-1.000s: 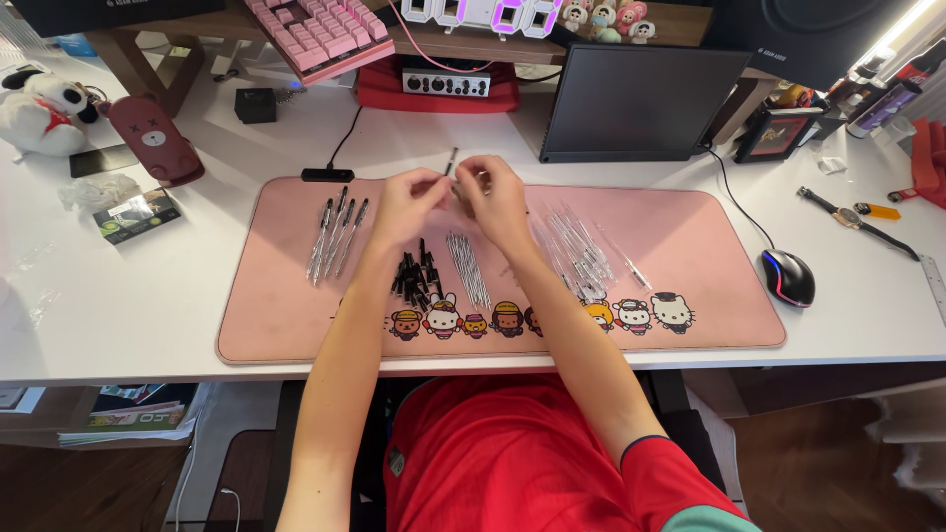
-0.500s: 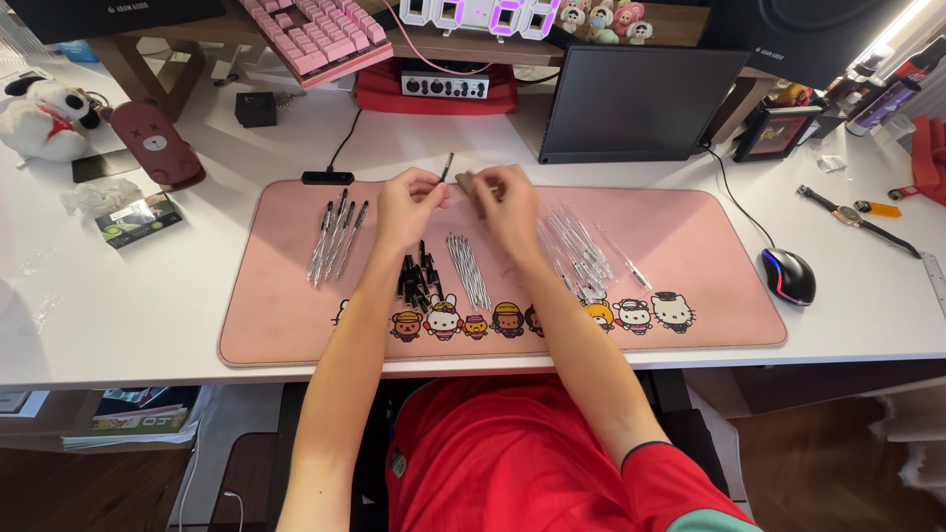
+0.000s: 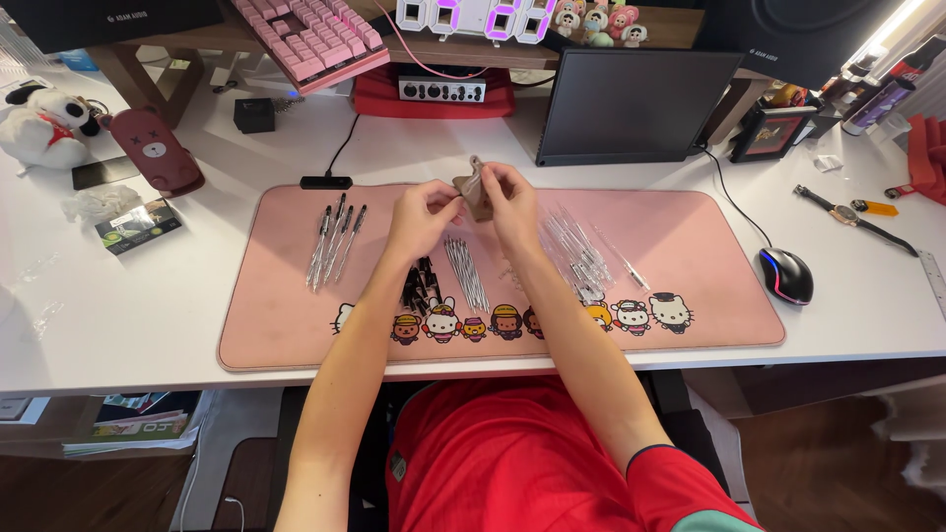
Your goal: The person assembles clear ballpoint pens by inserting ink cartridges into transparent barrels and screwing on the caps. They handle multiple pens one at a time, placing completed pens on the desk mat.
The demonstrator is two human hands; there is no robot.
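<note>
Left hand [image 3: 422,212] and right hand [image 3: 507,197] meet, fingers pinched.

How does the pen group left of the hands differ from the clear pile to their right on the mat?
The pens on the left look assembled, with dark and silver parts; the clear tubes on the right look see-through and empty. The pens lie few and nearly parallel; the clear tubes are many and loosely fanned. Both rest on the pink mat, untouched by either hand.

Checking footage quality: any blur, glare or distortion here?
Head view: the pen between the left hand and right hand is motion-blurred; bright glare at the top right corner; wide-angle bending of the desk edges; mat evenly lit, sharp.
</note>
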